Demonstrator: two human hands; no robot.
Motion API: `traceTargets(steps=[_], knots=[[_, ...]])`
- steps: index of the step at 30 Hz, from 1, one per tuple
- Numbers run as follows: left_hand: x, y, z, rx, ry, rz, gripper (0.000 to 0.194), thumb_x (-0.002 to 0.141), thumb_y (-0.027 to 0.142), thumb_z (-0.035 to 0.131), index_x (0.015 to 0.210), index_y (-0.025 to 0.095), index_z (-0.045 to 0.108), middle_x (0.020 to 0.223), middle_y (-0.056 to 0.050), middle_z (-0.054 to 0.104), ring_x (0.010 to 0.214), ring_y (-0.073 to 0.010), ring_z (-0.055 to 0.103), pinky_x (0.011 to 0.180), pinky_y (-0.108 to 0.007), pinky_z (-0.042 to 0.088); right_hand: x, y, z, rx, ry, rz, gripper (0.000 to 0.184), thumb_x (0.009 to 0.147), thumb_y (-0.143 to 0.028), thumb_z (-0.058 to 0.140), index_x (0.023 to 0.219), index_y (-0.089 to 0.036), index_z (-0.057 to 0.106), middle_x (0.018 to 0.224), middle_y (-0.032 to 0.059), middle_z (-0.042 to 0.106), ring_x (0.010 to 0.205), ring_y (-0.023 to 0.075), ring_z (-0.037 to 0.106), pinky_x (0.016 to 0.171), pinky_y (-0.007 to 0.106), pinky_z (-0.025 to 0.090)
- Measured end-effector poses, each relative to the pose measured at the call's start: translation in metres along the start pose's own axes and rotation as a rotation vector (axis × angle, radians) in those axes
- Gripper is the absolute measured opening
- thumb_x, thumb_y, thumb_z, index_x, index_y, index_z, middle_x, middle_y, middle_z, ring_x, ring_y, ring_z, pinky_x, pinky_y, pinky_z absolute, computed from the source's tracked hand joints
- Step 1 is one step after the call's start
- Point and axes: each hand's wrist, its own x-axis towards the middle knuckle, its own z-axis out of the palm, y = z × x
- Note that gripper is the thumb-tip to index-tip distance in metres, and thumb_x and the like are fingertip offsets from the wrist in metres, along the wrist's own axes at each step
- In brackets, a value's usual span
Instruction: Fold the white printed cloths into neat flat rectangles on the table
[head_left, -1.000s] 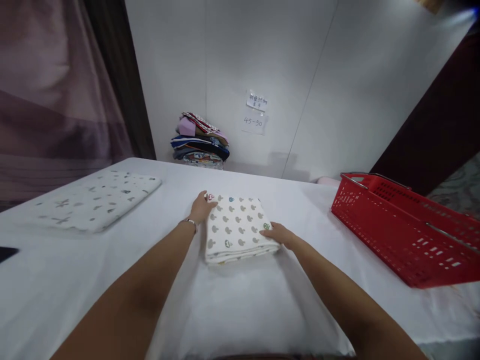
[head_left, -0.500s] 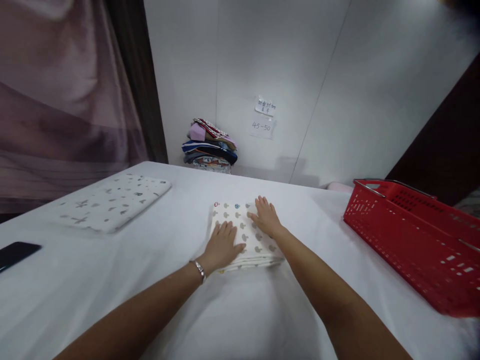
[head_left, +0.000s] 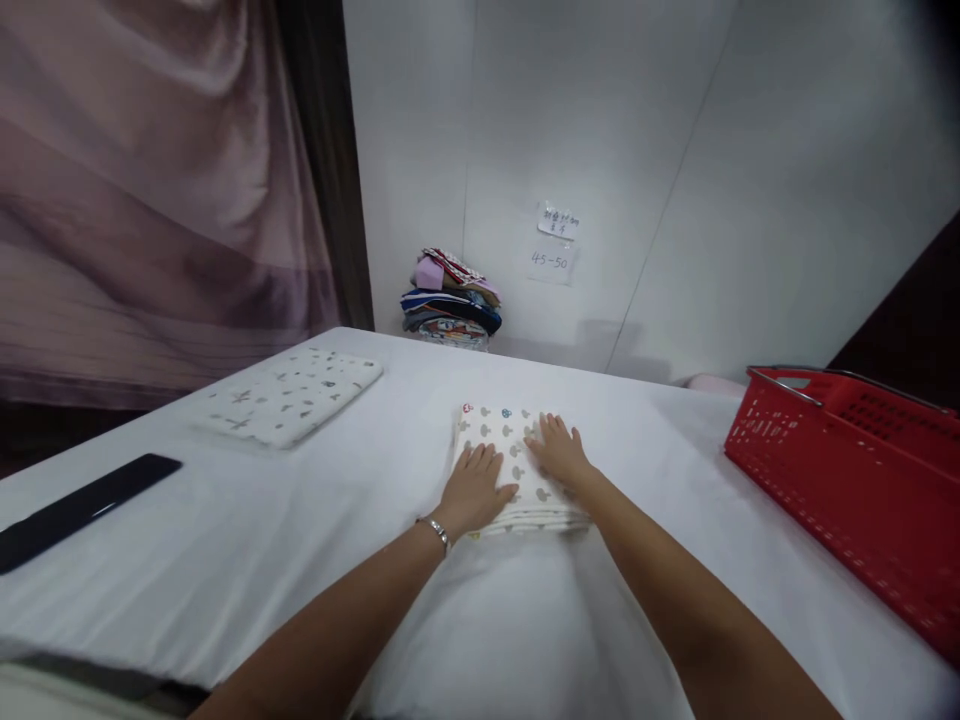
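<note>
A folded white cloth (head_left: 520,450) with grey printed shapes and a red and a blue motif lies in several layers on the white-covered table (head_left: 420,420). Flat on its left part rests my left hand (head_left: 475,490), fingers stretched out and thumb apart; a silvery bracelet (head_left: 437,533) circles that wrist. My right hand (head_left: 559,452) lies open on the upper right part of the same cloth, fingers pointing away from me. Neither hand grips anything. The cloth under both palms is hidden.
At the left lies another folded patterned cloth (head_left: 300,395), with a long dark flat object (head_left: 90,505) nearer me. A red plastic basket (head_left: 847,480) stands at the right. Beyond the table, a pile of folded fabrics (head_left: 451,300) sits against the wall, beside paper signs (head_left: 551,262).
The whole view has swung left, so things appear farther right and more of the dark object shows. My right hand has slid slightly down the cloth; the left stays in place.
</note>
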Motion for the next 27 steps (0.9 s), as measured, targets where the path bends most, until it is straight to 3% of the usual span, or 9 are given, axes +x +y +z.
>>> traceTargets(steps=[5, 8, 12, 15, 18, 21, 27], knots=[[0.005, -0.001, 0.005, -0.13, 0.056, 0.0, 0.056, 0.083, 0.046, 0.045, 0.128, 0.011, 0.048, 0.141, -0.015, 0.039, 0.133, -0.0286, 0.029, 0.111, -0.046, 0.017, -0.026, 0.0, 0.013, 0.034, 0.019, -0.065, 0.061, 0.092, -0.05, 0.029, 0.141, -0.014, 0.029, 0.151, 0.011, 0.017, 0.139, 0.0235, 0.01, 0.109, 0.046, 0.01], [0.007, -0.016, 0.014, -0.321, 0.191, -0.033, 0.046, 0.082, 0.041, 0.049, 0.122, 0.018, 0.054, 0.137, -0.01, 0.046, 0.131, -0.0251, 0.033, 0.11, -0.042, 0.022, -0.034, -0.001, 0.012, 0.084, 0.047, -0.083, 0.05, 0.092, -0.044, 0.034, 0.134, -0.018, 0.041, 0.148, 0.0121, 0.028, 0.137, 0.0257, 0.019, 0.107, 0.05, 0.013], [-0.012, -0.046, 0.024, -0.672, 0.421, -0.387, 0.04, 0.084, 0.039, 0.048, 0.118, 0.02, 0.055, 0.126, -0.009, 0.054, 0.113, -0.022, 0.052, 0.095, -0.036, 0.041, -0.054, -0.006, 0.011, 0.191, 0.133, -0.199, 0.045, 0.093, -0.042, 0.033, 0.131, -0.021, 0.045, 0.142, 0.0089, 0.039, 0.136, 0.0242, 0.021, 0.109, 0.048, 0.012], [-0.039, -0.055, 0.019, -1.0, 0.355, -0.595, 0.038, 0.081, 0.04, 0.05, 0.113, 0.019, 0.057, 0.108, -0.008, 0.063, 0.081, -0.0169, 0.062, 0.07, -0.029, 0.049, -0.078, -0.01, 0.017, 0.305, 0.15, -0.348, 0.039, 0.094, -0.04, 0.03, 0.12, -0.025, 0.055, 0.124, 0.0038, 0.057, 0.129, 0.0217, 0.036, 0.109, 0.045, 0.018], [-0.061, -0.049, 0.007, -1.201, 0.225, -0.608, 0.034, 0.076, 0.041, 0.057, 0.099, 0.017, 0.062, 0.086, -0.004, 0.066, 0.062, -0.0123, 0.058, 0.056, -0.023, 0.044, -0.096, -0.015, 0.023, 0.383, 0.193, -0.415, 0.033, 0.093, -0.038, 0.035, 0.109, -0.026, 0.061, 0.111, 0.0023, 0.063, 0.113, 0.0198, 0.051, 0.103, 0.038, 0.03], [-0.071, -0.037, -0.001, -1.25, 0.177, -0.588, 0.029, 0.069, 0.039, 0.064, 0.086, 0.016, 0.064, 0.065, 0.0, 0.062, 0.054, -0.0103, 0.052, 0.05, -0.021, 0.039, -0.102, -0.023, 0.026, 0.393, 0.202, -0.471, 0.029, 0.091, -0.034, 0.039, 0.104, -0.025, 0.063, 0.109, 0.0035, 0.064, 0.102, 0.0196, 0.056, 0.091, 0.032, 0.04], [-0.065, -0.031, 0.0, -1.32, 0.199, -0.613, 0.027, 0.067, 0.033, 0.067, 0.085, 0.013, 0.06, 0.056, 0.003, 0.055, 0.049, -0.0082, 0.047, 0.044, -0.019, 0.032, -0.095, -0.037, 0.026, 0.24, 0.222, -0.581, 0.019, 0.088, -0.025, 0.047, 0.097, -0.022, 0.063, 0.099, 0.0046, 0.064, 0.098, 0.0197, 0.053, 0.086, 0.032, 0.039]])
